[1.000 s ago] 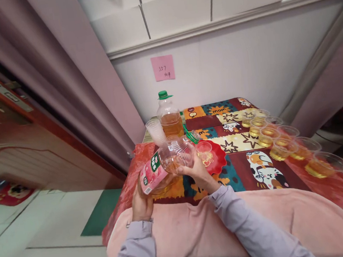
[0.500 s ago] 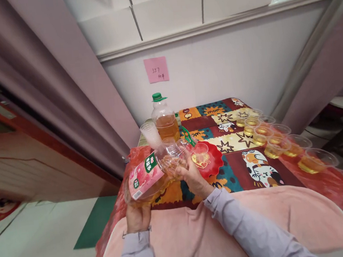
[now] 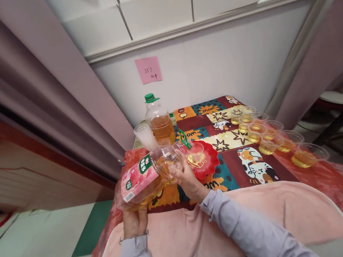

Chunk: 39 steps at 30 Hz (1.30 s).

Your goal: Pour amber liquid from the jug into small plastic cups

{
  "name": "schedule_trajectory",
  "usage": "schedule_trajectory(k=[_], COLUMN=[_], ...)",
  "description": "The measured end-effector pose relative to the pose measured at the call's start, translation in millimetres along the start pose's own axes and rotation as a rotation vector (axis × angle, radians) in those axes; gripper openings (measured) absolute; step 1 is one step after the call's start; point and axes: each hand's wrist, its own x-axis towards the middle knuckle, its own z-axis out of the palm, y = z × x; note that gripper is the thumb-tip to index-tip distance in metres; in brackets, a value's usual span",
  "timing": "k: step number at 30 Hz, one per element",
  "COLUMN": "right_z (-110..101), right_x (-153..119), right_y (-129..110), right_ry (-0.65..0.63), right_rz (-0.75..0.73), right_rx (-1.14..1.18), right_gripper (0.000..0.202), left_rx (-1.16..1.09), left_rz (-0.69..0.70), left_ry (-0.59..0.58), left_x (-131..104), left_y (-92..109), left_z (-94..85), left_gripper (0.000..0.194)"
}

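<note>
A large clear bottle of juice (image 3: 140, 177) with a pink label is tilted well over, its neck toward the upper right. My left hand (image 3: 134, 221) cups its base from below, fingers partly hidden behind it. Around the ribbed shoulder wraps my right hand (image 3: 188, 178). At the neck a green plastic handle (image 3: 185, 139) shows. Just beyond that end lies a red scalloped tray (image 3: 214, 160) with a clear plastic cup (image 3: 199, 148) on it. Whether juice is flowing cannot be made out.
A second juice bottle (image 3: 161, 125) with a green cap stands behind, beside stacked plastic cups (image 3: 145, 136). Several cups of yellow juice (image 3: 268, 144) line the table's right side. A pink cloth (image 3: 247, 223) covers the near edge; a wall (image 3: 201, 67) rises behind.
The view has shifted slightly, so most things sit a little further left. Both hands keep the same hold on the tilted bottle, with little visible change in its tilt.
</note>
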Motion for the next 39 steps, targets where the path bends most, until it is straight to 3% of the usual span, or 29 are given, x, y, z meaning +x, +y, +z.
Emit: schedule_trajectory(k=[12,19,26,32,39], right_z=[-4.0,-4.6,-6.9,-4.0,-4.2], right_x=[-2.1,-2.2,0.0,-1.4,-2.0], right_y=[5.1,3.0,5.7,1.4,0.6], right_ry=[0.021,-0.002,0.007,0.02,0.006], right_rz=[0.02,0.018,0.023,0.027,0.032], right_rx=[0.005,0.008,0.023,0.048,0.037], right_gripper=[0.103,0.093,0.089,0.096,0.089], left_rx=[0.038,0.038,0.067,0.06,0.042], left_rz=[0.002,0.005,0.036,0.002,0.003], left_ry=[0.013,-0.023,-0.021,-0.018,-0.004], left_x=[-0.6,4.9,0.7,1.9,3.0], left_y=[-0.8,-5.9,-2.3,-2.3,-3.4], left_z=[0.3,-8.4,0.8,-1.1,-3.8], left_gripper=[0.053,0.063,0.06,0.069,0.063])
